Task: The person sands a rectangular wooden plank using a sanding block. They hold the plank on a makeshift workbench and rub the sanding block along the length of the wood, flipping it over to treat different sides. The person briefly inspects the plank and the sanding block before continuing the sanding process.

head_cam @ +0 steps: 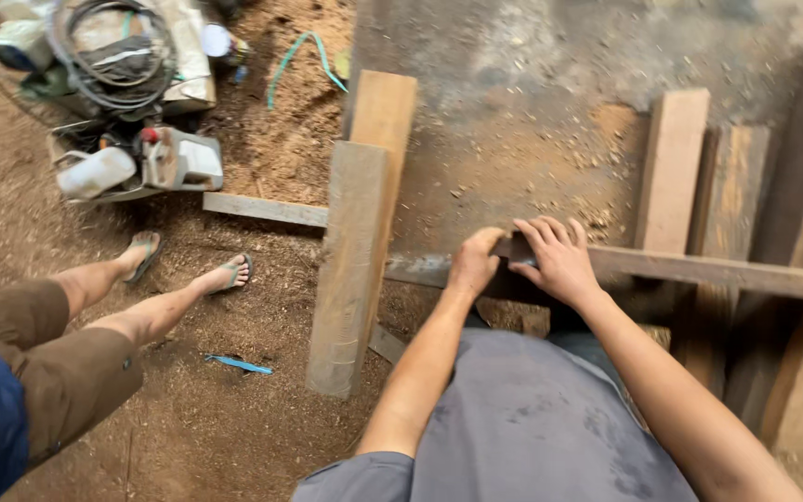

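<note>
Both hands close on a small dark block at the near end of a long wooden rail [727, 272] running off rightward: left hand [472, 264] clenched at its left end, right hand [559, 261] draped over its top, equally near.

You get soft, even daylight with no glare; shadows stay faint, deepest under the planks [355, 270] at lower right. Wide-angle bending stretches the edges, and everything looks slightly soft.
</note>
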